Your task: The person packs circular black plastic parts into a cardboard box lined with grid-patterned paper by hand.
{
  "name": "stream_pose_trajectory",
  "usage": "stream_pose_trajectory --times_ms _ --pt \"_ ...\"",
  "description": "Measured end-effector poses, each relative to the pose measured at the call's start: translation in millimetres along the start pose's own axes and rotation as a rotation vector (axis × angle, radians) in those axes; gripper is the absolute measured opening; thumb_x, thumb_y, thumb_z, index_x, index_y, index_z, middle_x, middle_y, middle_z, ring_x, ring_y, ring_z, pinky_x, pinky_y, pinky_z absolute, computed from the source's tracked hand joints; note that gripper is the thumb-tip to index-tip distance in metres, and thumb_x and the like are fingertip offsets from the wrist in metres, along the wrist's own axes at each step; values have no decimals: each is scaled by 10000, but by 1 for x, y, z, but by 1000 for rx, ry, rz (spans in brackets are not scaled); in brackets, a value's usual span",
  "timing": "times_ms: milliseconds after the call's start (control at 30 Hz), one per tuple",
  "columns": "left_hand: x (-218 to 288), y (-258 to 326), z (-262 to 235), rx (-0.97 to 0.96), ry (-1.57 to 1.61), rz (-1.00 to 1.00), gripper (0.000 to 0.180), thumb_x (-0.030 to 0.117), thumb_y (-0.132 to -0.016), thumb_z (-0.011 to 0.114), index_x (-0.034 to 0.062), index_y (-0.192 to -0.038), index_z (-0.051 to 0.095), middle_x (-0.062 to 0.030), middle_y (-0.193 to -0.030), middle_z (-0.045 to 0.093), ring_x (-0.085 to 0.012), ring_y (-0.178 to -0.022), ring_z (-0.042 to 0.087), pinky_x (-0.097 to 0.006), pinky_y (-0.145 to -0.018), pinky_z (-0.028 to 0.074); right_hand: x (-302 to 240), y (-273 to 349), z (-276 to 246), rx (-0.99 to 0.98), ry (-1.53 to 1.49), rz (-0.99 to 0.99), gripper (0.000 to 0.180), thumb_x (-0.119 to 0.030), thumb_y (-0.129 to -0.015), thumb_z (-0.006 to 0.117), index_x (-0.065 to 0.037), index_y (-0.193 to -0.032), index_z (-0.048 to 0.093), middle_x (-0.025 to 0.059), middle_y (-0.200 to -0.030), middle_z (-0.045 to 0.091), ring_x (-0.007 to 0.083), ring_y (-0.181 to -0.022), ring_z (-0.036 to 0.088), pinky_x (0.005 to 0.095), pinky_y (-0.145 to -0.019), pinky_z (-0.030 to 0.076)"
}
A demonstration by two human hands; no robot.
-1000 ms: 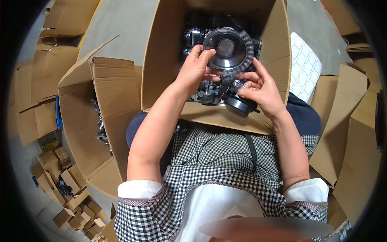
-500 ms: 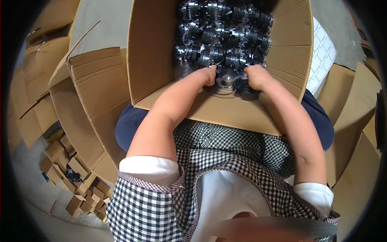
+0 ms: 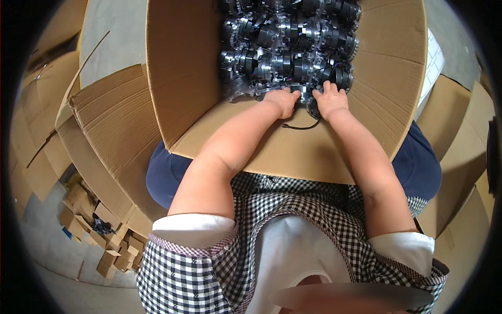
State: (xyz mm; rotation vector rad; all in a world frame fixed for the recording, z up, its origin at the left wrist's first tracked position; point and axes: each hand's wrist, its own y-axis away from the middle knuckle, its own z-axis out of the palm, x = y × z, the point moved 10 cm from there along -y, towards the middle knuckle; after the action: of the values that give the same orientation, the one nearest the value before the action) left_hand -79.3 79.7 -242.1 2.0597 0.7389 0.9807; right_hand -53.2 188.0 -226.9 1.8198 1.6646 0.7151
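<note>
A deep cardboard box (image 3: 285, 149) stands open in front of me. Rows of round black parts with clear plastic rims (image 3: 282, 63) fill its far side. At the near end of these rows, a black and clear plastic part (image 3: 302, 94) lies between my hands. A thin black cable (image 3: 302, 127) trails from it onto the cardboard. My left hand (image 3: 281, 102) curls closed at its left side, the fingertips partly hidden. My right hand (image 3: 331, 100) rests against its right side, fingers spread forward and thumb toward the part.
Tall cardboard flaps (image 3: 112, 112) rise left of the box, with more cardboard (image 3: 449, 125) at the right. Small cartons (image 3: 125, 254) lie on the floor at lower left. A white item with a brick-like pattern (image 3: 433, 65) stands beyond the box's right wall.
The black and clear part has gone down among the others at the near row. My right hand has loosened and spread its fingers. The cable now lies in view, and the view has shifted slightly.
</note>
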Motion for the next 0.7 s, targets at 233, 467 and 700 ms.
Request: stream_pose_trajectory --times_ms 233,467,700 --pt "-5 5 1 -41 -87 -133 371 172 -860 558 51 -1205 496 -173 -1206 590 -335 -1116 595 -428 -916 489 -16 1 17 -154 285 -45 345 -209 -972 416 -116 -1260 580 171 -1329 492 374 -1235 472 532 -873 470" --pt "11 2 8 -145 -143 -78 366 170 -866 533 50 -1212 539 -177 -1167 636 -327 -1094 616 -419 -901 499 -17 -8 37 -20 418 -46 354 -200 -975 397 -71 -1246 585 219 -1296 518 434 -1165 513 542 -857 481" --pt "-4 3 20 -200 -200 -107 407 231 -885 523 45 -1247 547 -164 -1175 644 -327 -1099 617 -431 -897 499 -28 -2 39 -158 373 -201 335 -160 -948 424 -46 -1207 603 210 -1228 561 413 -1076 578 571 -833 472"
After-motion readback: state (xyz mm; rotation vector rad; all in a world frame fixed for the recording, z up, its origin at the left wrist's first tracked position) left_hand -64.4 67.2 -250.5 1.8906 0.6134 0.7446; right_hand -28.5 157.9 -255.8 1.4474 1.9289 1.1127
